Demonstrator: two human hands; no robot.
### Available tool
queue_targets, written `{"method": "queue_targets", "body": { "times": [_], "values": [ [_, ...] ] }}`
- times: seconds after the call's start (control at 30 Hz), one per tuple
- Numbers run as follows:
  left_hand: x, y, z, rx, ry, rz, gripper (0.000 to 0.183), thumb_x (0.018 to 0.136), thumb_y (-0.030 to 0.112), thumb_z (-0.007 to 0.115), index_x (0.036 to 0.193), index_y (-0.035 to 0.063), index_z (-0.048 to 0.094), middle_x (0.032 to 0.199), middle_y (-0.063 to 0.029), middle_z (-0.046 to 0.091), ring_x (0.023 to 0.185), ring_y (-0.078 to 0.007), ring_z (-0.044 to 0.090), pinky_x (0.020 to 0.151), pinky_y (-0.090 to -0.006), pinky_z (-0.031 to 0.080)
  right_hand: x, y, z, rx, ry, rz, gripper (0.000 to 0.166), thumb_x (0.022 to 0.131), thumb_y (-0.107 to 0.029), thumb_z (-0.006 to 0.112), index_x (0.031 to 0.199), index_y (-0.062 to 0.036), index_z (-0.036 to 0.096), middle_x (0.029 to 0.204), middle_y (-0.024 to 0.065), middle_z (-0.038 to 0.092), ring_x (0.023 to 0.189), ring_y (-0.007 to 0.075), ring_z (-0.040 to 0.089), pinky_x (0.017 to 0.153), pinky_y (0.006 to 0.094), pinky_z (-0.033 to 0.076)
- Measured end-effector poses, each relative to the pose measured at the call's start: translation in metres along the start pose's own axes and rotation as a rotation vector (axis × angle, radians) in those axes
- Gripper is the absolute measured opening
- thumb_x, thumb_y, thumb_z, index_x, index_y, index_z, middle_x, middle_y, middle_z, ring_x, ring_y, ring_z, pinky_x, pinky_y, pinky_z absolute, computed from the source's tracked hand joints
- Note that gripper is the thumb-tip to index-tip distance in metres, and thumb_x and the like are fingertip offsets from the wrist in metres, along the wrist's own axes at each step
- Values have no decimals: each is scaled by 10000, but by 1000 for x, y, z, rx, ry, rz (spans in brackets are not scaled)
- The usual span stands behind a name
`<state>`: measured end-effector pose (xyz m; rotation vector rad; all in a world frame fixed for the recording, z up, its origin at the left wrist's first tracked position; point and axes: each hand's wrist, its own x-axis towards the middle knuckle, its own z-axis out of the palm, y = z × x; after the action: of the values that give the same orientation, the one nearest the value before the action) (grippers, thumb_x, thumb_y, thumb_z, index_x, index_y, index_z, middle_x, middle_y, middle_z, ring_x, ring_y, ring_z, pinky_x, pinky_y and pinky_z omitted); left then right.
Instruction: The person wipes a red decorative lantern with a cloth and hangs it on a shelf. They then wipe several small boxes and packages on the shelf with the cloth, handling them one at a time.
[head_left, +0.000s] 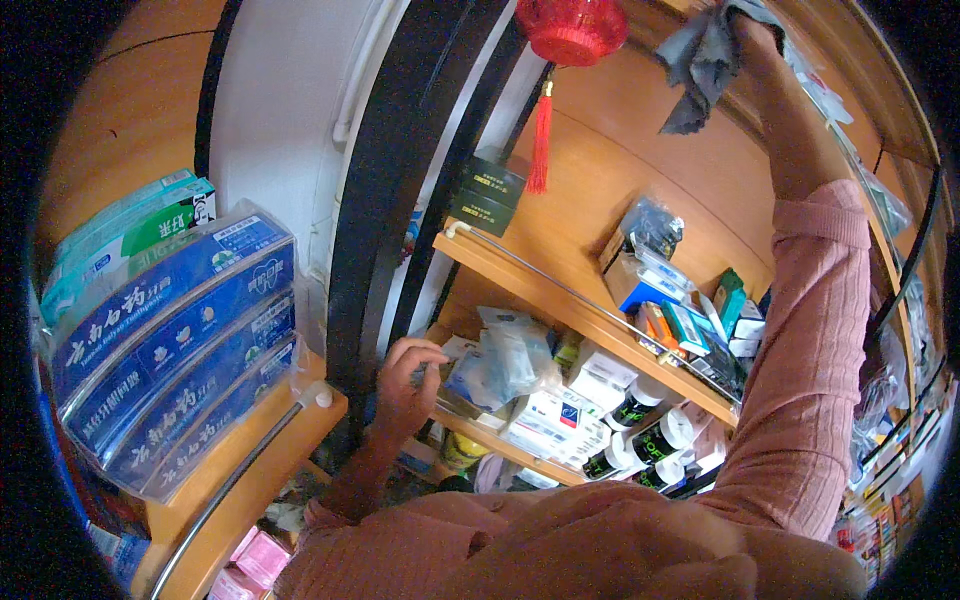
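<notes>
My right hand (754, 37) is raised at the top right, closed on a grey cloth (697, 71) that hangs down beside it against the wooden shelving. The pink ribbed sleeve is pushed up that forearm. Lower down, left of centre, my left hand (410, 379) is lifted with its fingers loosely curled and nothing in it. It is close to plastic-wrapped packets (514, 360) on a lower shelf. Above, a wooden shelf (570, 289) with a metal rail carries small boxes and a bagged item (656, 225).
A red lantern (574, 30) with a tassel hangs at top centre. Wrapped blue toothpaste cartons (180, 345) stand on a railed shelf (247, 465) at left. Dark green boxes (487, 195) stand by the black post (390, 172). White-lidded jars (664, 435) fill the lower shelf.
</notes>
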<state>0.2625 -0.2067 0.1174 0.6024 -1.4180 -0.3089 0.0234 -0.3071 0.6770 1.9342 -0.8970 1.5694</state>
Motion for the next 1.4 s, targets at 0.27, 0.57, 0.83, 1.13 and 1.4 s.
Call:
{"method": "queue_targets", "body": {
  "times": [0.27,0.57,0.83,1.13,1.4],
  "values": [
    [-14,-1,33,-24,-84,20,97,732,-14,542,808,27,586,878,-128,568,850,-279,563,764,-350,454,-33,-2,12,-361,-64,-176,156,778,-187,511,653,-99,540,635,63,524,573,206,515,487,348,416],
    [-21,8,50,-63,-118,-4,93,730,-9,547,805,26,589,859,-124,580,830,-282,575,752,-359,461,-81,-5,59,143,-328,-135,168,798,-134,499,665,-81,586,658,34,548,604,143,511,513,282,427],
    [-20,-4,56,-71,-127,59,95,743,-2,558,833,19,581,863,-127,571,808,-269,577,727,-344,464,-93,-26,67,467,-270,301,131,788,-170,559,706,-81,610,679,62,572,599,175,530,542,298,452],
    [101,-13,121,-557,112,-166,573,794,60,577,1292,65,294,1189,-121,435,949,-182,496,791,-304,422,-83,-67,33,-130,-144,162,103,772,-175,594,788,-81,634,765,77,612,687,210,586,598,327,486],
    [239,29,126,-1140,142,-301,653,817,230,608,1316,118,203,1272,-107,364,1035,-235,494,826,-351,450,-68,-63,18,-322,-144,24,111,777,-177,583,812,-84,634,784,83,616,699,220,590,613,336,487]
  ]
}}
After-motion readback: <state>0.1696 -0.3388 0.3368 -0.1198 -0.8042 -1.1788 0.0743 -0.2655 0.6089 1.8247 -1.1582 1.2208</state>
